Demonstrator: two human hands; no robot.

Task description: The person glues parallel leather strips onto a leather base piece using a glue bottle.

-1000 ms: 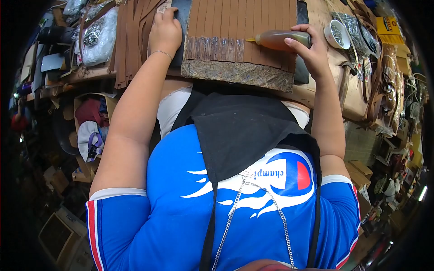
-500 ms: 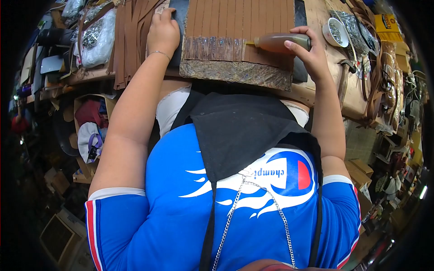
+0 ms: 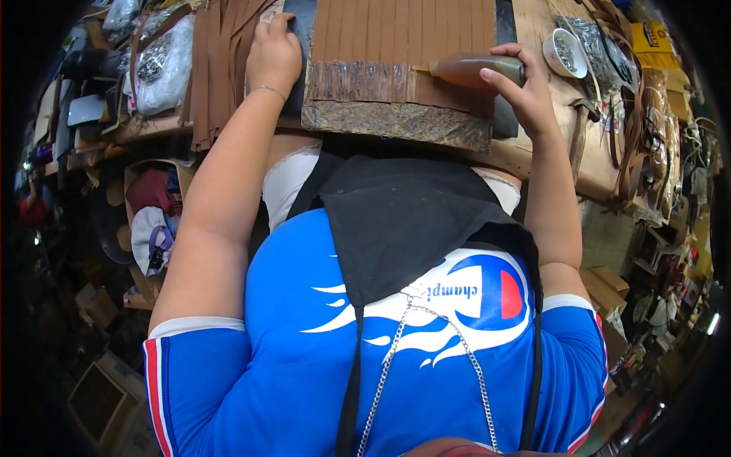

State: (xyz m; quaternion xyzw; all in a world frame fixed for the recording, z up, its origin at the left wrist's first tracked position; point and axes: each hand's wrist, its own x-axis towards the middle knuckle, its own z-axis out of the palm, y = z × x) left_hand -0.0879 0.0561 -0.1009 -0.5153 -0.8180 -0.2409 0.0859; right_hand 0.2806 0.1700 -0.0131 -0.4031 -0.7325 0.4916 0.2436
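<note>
My right hand (image 3: 529, 95) grips a squeeze bottle (image 3: 476, 70) of brownish liquid, tipped on its side with its thin yellow nozzle pointing left. The nozzle tip touches or nearly touches brown leather strips (image 3: 396, 34) laid side by side on a worn board (image 3: 396, 122). A band of shiny, wet-looking glue (image 3: 358, 80) crosses the lower ends of the strips on the left half. My left hand (image 3: 274, 57) rests left of the board by a dark sheet (image 3: 301, 23), fingers curled; whatever may be in them is hidden.
More brown strips (image 3: 217, 68) hang over the table edge at left, near plastic bags (image 3: 164, 68). To the right are a white bowl (image 3: 565, 53) of small metal pieces, a hammer (image 3: 582, 126) and a yellow package (image 3: 652, 42).
My right hand and the bottle have shifted very slightly right, the nozzle moving onto the following strip's edge. My left hand stays almost where it was.
</note>
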